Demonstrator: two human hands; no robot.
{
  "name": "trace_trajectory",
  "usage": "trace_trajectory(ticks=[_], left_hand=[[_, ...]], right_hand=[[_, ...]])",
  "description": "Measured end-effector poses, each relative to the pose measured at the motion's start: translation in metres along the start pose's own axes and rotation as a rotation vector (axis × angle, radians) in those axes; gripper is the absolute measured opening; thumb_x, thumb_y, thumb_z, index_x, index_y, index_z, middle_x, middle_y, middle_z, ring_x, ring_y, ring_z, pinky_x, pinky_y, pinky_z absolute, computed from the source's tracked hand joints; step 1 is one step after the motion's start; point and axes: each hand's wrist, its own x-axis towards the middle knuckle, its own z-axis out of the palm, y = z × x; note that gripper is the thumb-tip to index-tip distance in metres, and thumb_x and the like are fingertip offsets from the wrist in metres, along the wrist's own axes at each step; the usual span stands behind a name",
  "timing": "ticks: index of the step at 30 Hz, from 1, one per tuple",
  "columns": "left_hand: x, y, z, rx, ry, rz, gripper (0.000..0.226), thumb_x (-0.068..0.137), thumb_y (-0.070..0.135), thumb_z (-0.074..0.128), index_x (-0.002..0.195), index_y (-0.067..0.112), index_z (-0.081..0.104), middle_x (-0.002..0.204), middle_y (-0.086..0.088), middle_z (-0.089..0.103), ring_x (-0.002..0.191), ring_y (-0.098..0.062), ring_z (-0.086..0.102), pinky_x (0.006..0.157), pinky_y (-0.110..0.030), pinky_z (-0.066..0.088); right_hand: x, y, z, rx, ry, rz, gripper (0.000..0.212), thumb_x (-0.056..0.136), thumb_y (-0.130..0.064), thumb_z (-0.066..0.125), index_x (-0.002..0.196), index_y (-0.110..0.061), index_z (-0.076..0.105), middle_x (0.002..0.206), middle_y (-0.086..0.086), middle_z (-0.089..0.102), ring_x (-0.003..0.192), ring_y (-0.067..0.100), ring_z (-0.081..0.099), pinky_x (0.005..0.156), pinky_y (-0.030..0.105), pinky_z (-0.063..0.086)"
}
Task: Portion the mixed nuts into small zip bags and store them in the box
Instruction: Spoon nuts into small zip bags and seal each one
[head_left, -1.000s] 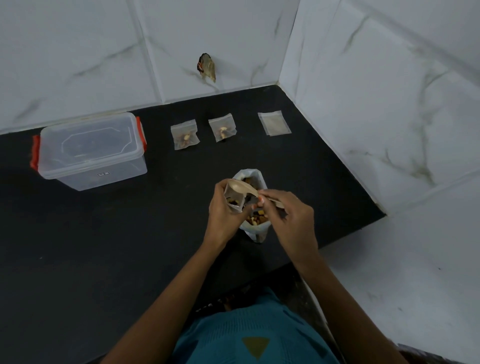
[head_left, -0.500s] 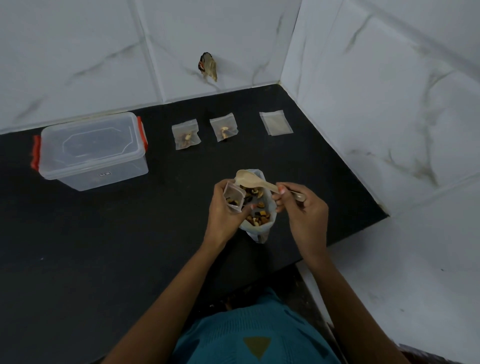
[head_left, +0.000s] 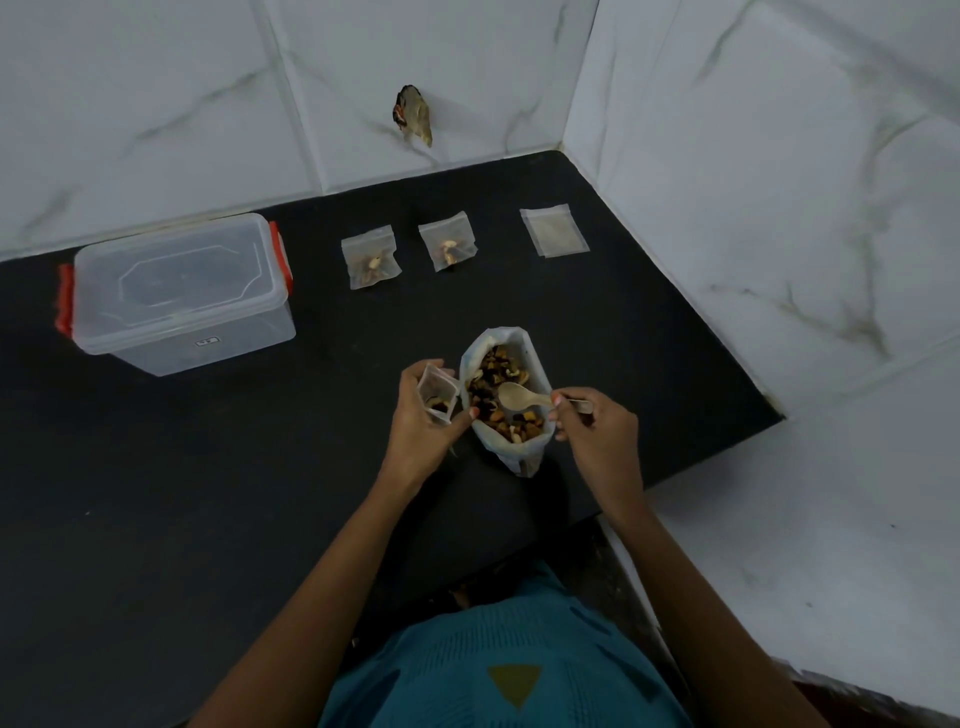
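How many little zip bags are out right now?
4. One bag held in the left hand; two filled bags beside the box; one empty bag, possibly a stack, farthest right.

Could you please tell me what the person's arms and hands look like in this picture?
The left arm and right arm are bare, with no sleeves showing on the parts in view. The left hand and right hand wear no gloves, and no rings, watch or bracelets show. The person wears a teal knitted top with a mustard triangle on it.
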Motion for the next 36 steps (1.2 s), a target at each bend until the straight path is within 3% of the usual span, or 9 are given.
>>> trace_trajectory(ticks=[7, 12, 14, 18, 22, 24, 28, 32, 36], left_hand=[[-0.002, -0.007, 0.002, 0.002, -0.047, -0.034, 0.058, 0.076, 0.000, 0.071, 0.117, 0.022, 0.037, 0.110, 0.019, 0.046, 0.096, 0.022, 0.048, 0.075, 0.001, 0.041], [-0.001, -0.010, 0.003, -0.011, -0.060, -0.037, 0.055, 0.076, 0.001, 0.071, 0.117, 0.019, 0.039, 0.108, 0.017, 0.048, 0.095, 0.020, 0.050, 0.077, -0.004, 0.045], [-0.001, -0.011, 0.003, -0.018, -0.058, -0.035, 0.055, 0.076, 0.001, 0.071, 0.117, 0.019, 0.040, 0.107, 0.017, 0.049, 0.094, 0.019, 0.051, 0.079, -0.007, 0.047], [0.000, -0.015, 0.005, -0.032, -0.059, -0.036, 0.054, 0.075, 0.002, 0.072, 0.116, 0.020, 0.040, 0.108, 0.017, 0.051, 0.098, 0.013, 0.053, 0.083, -0.015, 0.049], [-0.001, -0.017, 0.008, -0.063, -0.071, -0.041, 0.053, 0.076, -0.002, 0.070, 0.114, 0.022, 0.041, 0.109, 0.014, 0.052, 0.101, 0.010, 0.054, 0.083, -0.017, 0.051], [-0.001, -0.018, 0.008, -0.081, -0.083, -0.044, 0.053, 0.076, -0.001, 0.069, 0.113, 0.024, 0.041, 0.110, 0.013, 0.052, 0.104, 0.006, 0.055, 0.084, -0.019, 0.052], [0.000, -0.019, 0.007, -0.106, -0.087, -0.055, 0.054, 0.076, 0.000, 0.070, 0.116, 0.022, 0.041, 0.115, 0.012, 0.051, 0.112, -0.003, 0.052, 0.086, -0.020, 0.051], [-0.001, -0.018, 0.006, -0.132, -0.101, -0.053, 0.054, 0.076, 0.001, 0.070, 0.112, 0.029, 0.042, 0.117, 0.010, 0.051, 0.116, -0.008, 0.051, 0.079, -0.018, 0.053], [-0.001, -0.017, 0.005, -0.135, -0.104, -0.051, 0.055, 0.076, 0.000, 0.070, 0.109, 0.034, 0.042, 0.119, 0.008, 0.051, 0.119, -0.011, 0.050, 0.095, -0.029, 0.048]], right_hand=[[0.002, -0.001, 0.014, -0.083, -0.016, -0.047, 0.014, 0.090, -0.008, 0.056, 0.099, -0.004, 0.065, 0.086, 0.005, 0.066, 0.078, 0.011, 0.062, 0.066, 0.010, 0.048], [0.001, -0.005, 0.010, -0.262, -0.087, -0.199, 0.016, 0.090, -0.007, 0.054, 0.100, -0.001, 0.066, 0.091, 0.011, 0.067, 0.085, 0.018, 0.063, 0.074, 0.028, 0.052], [0.001, -0.005, 0.008, -0.304, -0.123, -0.199, 0.017, 0.090, -0.007, 0.054, 0.102, 0.000, 0.065, 0.094, 0.012, 0.067, 0.087, 0.019, 0.063, 0.076, 0.029, 0.052], [0.000, -0.006, 0.012, -0.235, -0.099, -0.105, 0.018, 0.091, -0.008, 0.054, 0.102, 0.000, 0.065, 0.092, 0.011, 0.066, 0.085, 0.018, 0.063, 0.072, 0.025, 0.051], [-0.004, -0.006, 0.024, -0.070, -0.080, 0.009, 0.016, 0.090, -0.009, 0.055, 0.099, -0.001, 0.066, 0.085, 0.005, 0.066, 0.075, 0.005, 0.061, 0.064, 0.007, 0.046], [-0.003, -0.004, 0.027, 0.031, -0.065, 0.094, 0.014, 0.090, -0.010, 0.055, 0.097, -0.004, 0.066, 0.073, 0.000, 0.065, 0.062, -0.004, 0.060, 0.059, 0.007, 0.047], [0.004, 0.002, 0.024, 0.217, 0.003, 0.279, 0.013, 0.090, -0.008, 0.056, 0.094, 0.000, 0.065, 0.064, 0.000, 0.063, 0.050, -0.003, 0.058, 0.053, 0.012, 0.048], [0.006, 0.003, 0.017, 0.369, 0.021, 0.397, 0.012, 0.090, -0.009, 0.055, 0.090, -0.001, 0.065, 0.067, 0.005, 0.064, 0.054, 0.003, 0.059, 0.053, 0.013, 0.048], [0.006, 0.003, 0.014, 0.405, 0.018, 0.414, 0.011, 0.090, -0.009, 0.055, 0.088, -0.004, 0.065, 0.069, 0.007, 0.064, 0.059, 0.008, 0.058, 0.053, 0.013, 0.047]])
